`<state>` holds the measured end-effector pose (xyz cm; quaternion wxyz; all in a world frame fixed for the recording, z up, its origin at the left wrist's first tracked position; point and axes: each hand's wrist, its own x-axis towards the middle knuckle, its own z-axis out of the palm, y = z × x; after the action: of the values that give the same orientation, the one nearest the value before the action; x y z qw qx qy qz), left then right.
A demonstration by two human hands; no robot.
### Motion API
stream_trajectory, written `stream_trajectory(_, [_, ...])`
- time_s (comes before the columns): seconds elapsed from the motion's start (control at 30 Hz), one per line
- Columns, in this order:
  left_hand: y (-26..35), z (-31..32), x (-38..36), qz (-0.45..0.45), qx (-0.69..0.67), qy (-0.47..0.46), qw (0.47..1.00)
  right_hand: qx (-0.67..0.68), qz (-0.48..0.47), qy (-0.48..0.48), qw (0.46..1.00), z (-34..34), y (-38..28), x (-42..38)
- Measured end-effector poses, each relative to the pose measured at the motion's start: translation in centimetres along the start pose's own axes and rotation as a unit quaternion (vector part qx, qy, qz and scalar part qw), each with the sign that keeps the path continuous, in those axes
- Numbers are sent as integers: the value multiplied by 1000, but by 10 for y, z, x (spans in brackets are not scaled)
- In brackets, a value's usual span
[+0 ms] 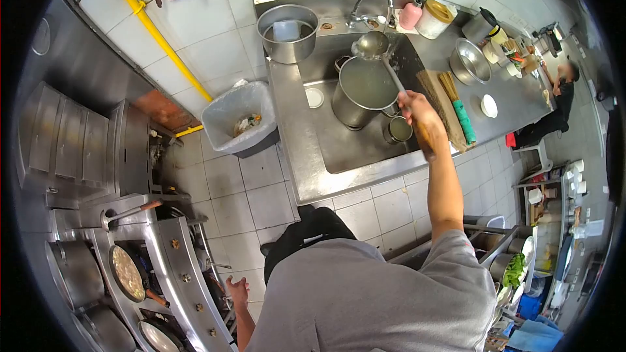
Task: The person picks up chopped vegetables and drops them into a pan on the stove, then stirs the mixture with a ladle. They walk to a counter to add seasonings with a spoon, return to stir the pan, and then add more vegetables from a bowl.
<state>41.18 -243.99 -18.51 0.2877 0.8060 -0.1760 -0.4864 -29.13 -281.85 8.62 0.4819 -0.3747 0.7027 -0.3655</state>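
Observation:
My right hand (420,114) is wrapped round the handle of a long metal ladle (373,44). The ladle's bowl is under the faucet (373,0), above the back rim of a tall metal pot (367,85). Cloudy liquid fills much of that pot, which stands in the sink (319,137). Beside the pot, below my right hand, is a small metal cup (398,130). My left hand (238,291) hangs low at the left of my body, fingers apart and holding nothing, near the stove's edge.
A large round pot (287,49) stands left of the sink. Right of it lie a brush (460,114), a metal bowl (470,62) and a white bowl (489,106). A lined bin (241,120) and pans (128,273) are at left. Another person (562,101) sits far right.

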Motion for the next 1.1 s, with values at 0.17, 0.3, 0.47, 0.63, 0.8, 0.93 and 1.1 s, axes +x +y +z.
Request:
stream_trajectory(0.17, [-9, 6, -4, -18, 4, -24, 1000, -264, -129, 181, 939, 28, 21, 9])
stream_trajectory(0.3, [-22, 1, -24, -40, 21, -18, 999, -334, -177, 226, 898, 33, 45, 43])
stream_trajectory(0.47, [-50, -19, -38, -25, -32, 6, 999, -369, -240, 293, 849, 44, 16, 51])
stream_trajectory(0.63, [-104, -22, -26, -27, -20, 32, 999, -341, -282, 244, 863, 38, 26, 50])
stream_trajectory(0.8, [-73, -20, -63, -12, 97, 104, 990, -43, -130, 106, 985, 54, 39, 77])
stream_trajectory(0.93, [-82, -37, -75, -30, 18, 135, 990, -82, -167, 230, 955, 122, 73, 46])
stream_trajectory(1.1, [-136, -65, -91, -89, -32, 165, 982, -165, -296, 270, 901, 286, 43, -102])
